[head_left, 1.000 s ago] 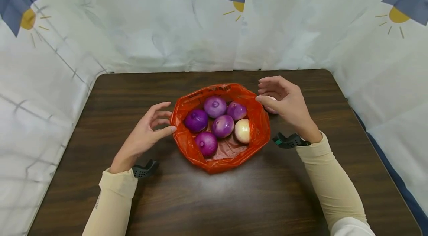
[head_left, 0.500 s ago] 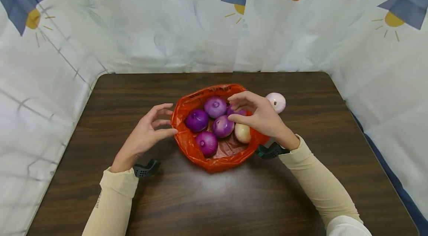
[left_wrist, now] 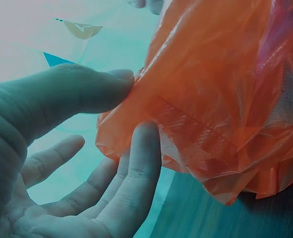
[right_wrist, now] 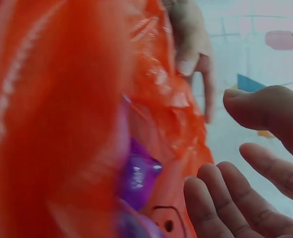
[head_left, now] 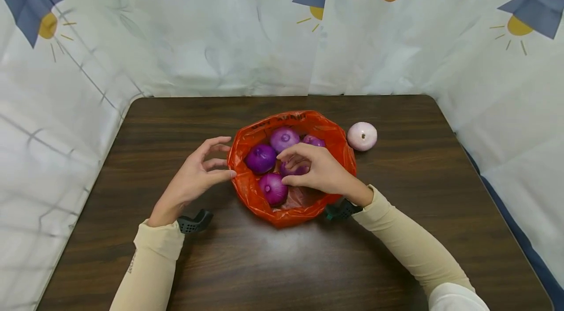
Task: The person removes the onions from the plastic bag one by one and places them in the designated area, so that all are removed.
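An orange-red plastic bag (head_left: 246, 205) with a turned-down rim stands open, several purple onions (head_left: 273, 189) inside it. My left hand (head_left: 194, 174) is at its left side, pinching the rim; in the left wrist view the thumb (left_wrist: 96, 91) and forefinger (left_wrist: 145, 153) are on either side of the plastic. Over the onions hangs my right hand (head_left: 315, 169), fingers bent and thumb apart, with nothing between them. It partly covers the middle onion (head_left: 293, 169) and hides the bag's right part. Outside the bag, a peeled pale onion (head_left: 362, 136) sits at the right.
The dark wood-grain table (head_left: 273, 272) bears the bag and the pale onion. White printed sheeting (head_left: 198, 46) encloses the table at the back and sides. A dark wrist device (head_left: 194, 222) is worn on each arm.
My right hand has left the pale onion outside the bag and moved left over the onions inside, covering the whitish one there. The left hand has stayed at the rim.
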Available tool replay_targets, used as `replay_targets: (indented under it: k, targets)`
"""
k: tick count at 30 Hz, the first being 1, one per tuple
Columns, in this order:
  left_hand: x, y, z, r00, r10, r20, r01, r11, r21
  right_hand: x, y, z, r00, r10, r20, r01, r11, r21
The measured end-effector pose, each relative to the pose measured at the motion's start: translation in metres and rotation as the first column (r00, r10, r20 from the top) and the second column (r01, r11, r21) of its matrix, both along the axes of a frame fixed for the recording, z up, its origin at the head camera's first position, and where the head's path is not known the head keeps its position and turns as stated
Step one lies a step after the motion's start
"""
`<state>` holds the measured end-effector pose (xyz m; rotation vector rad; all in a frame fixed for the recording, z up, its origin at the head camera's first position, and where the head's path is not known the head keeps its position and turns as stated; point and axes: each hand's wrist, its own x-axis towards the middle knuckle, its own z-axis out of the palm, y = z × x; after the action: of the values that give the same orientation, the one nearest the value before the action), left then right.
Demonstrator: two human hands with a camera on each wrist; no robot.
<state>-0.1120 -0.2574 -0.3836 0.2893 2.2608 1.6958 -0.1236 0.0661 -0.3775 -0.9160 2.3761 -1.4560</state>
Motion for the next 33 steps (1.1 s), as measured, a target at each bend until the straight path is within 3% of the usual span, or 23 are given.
replay_targets:
  k: [11,18,33]
  targets:
    - [0.0,0.0,0.004,1.0,-0.008,-0.017,0.008,1.0,-0.031,0.006,-0.014,-0.022,1.0,0.026,0.004,-0.026,0.998,0.06]
    - [-0.002,0.001,0.002,1.0,0.004,-0.026,-0.006,0.999,-0.044,0.009,-0.019,-0.031,0.995,0.0,-0.102,0.014,0.991,0.133]
    - [-0.001,0.0,-0.002,0.999,-0.014,-0.039,0.012,0.999,-0.047,0.013,-0.029,-0.029,0.982,0.04,-0.183,0.017,0.954,0.3]
